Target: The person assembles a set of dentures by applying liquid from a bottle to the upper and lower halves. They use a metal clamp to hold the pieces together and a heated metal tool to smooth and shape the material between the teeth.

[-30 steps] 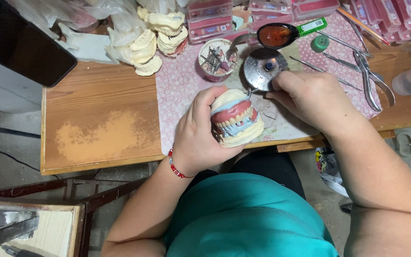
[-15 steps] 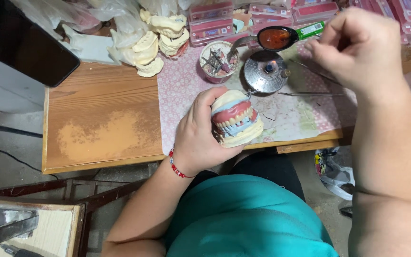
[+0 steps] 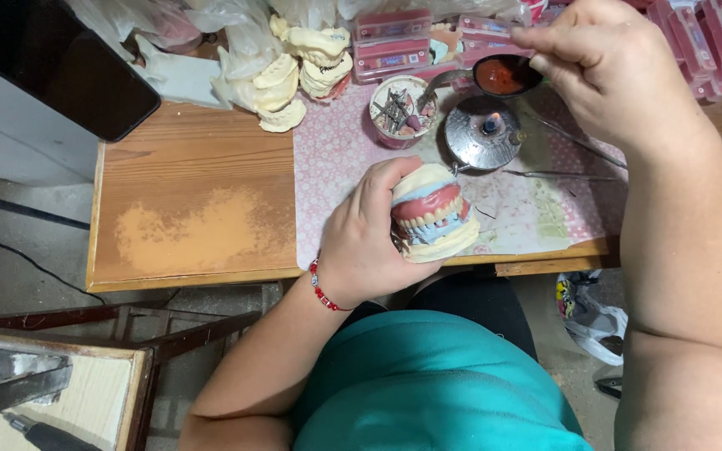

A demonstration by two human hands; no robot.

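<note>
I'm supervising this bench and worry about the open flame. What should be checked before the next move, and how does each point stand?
1. Left hand firmly grips the denture model: ok.
2. Model held apart from the burner: ok.
3. Burner flame lit: ok, a small flame shows.
4. Right hand holds the thin instrument securely: cannot tell, the pinch hides it.
5. Right hand clear of the flame: ok, it is up beside the wax spoon.
6. Loose tools on the mat near the burner: not ok.
</note>
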